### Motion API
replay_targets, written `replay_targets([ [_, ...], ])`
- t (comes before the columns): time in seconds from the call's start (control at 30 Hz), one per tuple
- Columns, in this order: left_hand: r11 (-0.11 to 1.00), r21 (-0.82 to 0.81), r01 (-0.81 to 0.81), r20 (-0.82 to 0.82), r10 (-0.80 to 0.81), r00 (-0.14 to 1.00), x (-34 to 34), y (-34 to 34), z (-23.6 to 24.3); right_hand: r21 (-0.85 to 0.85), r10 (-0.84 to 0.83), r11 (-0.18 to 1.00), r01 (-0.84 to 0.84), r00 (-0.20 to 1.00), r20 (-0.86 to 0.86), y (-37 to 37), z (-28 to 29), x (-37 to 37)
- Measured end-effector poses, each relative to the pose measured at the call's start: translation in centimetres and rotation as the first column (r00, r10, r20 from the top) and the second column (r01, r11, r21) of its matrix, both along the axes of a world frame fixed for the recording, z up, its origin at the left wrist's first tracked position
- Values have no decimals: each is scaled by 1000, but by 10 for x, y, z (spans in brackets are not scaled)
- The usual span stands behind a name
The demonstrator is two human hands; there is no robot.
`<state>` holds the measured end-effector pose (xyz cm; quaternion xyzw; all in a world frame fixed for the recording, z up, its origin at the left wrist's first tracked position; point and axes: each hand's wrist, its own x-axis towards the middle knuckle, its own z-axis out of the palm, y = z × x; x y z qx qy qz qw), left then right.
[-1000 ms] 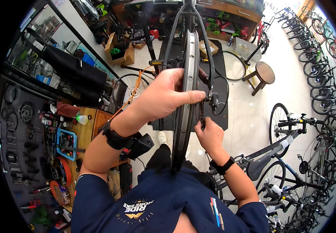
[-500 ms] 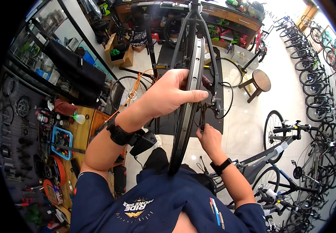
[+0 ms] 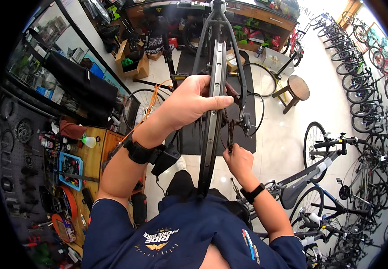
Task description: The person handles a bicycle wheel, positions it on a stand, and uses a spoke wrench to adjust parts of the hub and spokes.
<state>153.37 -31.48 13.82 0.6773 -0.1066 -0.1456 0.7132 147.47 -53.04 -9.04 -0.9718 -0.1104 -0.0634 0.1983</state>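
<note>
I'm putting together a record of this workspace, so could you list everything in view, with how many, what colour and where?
Wheel rim: one, grey, upright before the person
Bike frame: one, dark grey, straight ahead
Drivetrain part: one, dark, right of the rim; exact kind unclear
Mat: one, black, floor ahead
Stool: one, brown, right of the mat
Open box: one, brown, left of the mat
Loose wheel: one, black, left of the mat
Workbench: one, tan, left
Tray: one, light blue, on the workbench
Bikes: too many to count, mixed colours, right side
Smaller goods: too many to count, mixed colours, left and far end
Shirt: one, navy, bottom
Left hand: one, bare, gripping the rim
Right hand: one, bare, at the drivetrain part
</note>
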Motion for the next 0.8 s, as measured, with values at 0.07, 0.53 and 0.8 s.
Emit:
replay_targets([
  [0.07,1000,7,-6,24,6,1000,2,-4,-5,-40,1,999,-4,998,-70,1,12,-3],
  [0.53,998,-51,-44,126,50,991,38,-12,6,1,80,997,-80,997,-19,-6,2,1],
  [0.8,999,-45,26,257,-13,966,57,-10,12,204,171,967,-154,983,-66,-14,-20,6],
])
